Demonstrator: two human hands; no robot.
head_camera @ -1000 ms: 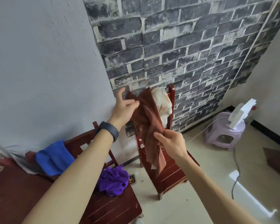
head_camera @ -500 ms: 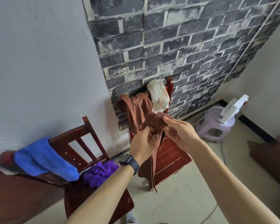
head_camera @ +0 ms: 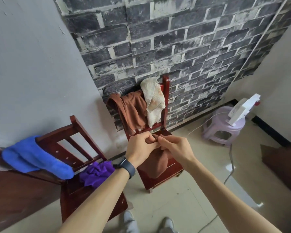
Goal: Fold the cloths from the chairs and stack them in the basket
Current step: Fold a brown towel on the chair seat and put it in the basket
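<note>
Both hands have come down since half a second ago, from the back of the far chair [head_camera: 166, 91] to just in front of its seat, at the centre of view. The left hand [head_camera: 140, 148], with a dark wristband [head_camera: 127, 169], and the right hand [head_camera: 176, 148] each pinch the top edge of a brown cloth [head_camera: 155, 165] in curled fingers, knuckles almost touching. The cloth trailed long before and now hangs below them as a short rounded bundle. At twelve o'clock from the hands, a second brown cloth [head_camera: 131, 111] and a cream cloth [head_camera: 154, 100] drape side by side over the far chair's back. At eight o'clock a purple cloth [head_camera: 96, 172] lies crumpled on the seat of the near chair [head_camera: 84, 132], and a blue cloth [head_camera: 35, 158] lies over its back at nine o'clock. The pinched edge is hidden inside the fingers, so its layers cannot be counted. The held cloth covers part of the seat behind it. Two shoes [head_camera: 166, 224] are cut off at six o'clock
</note>
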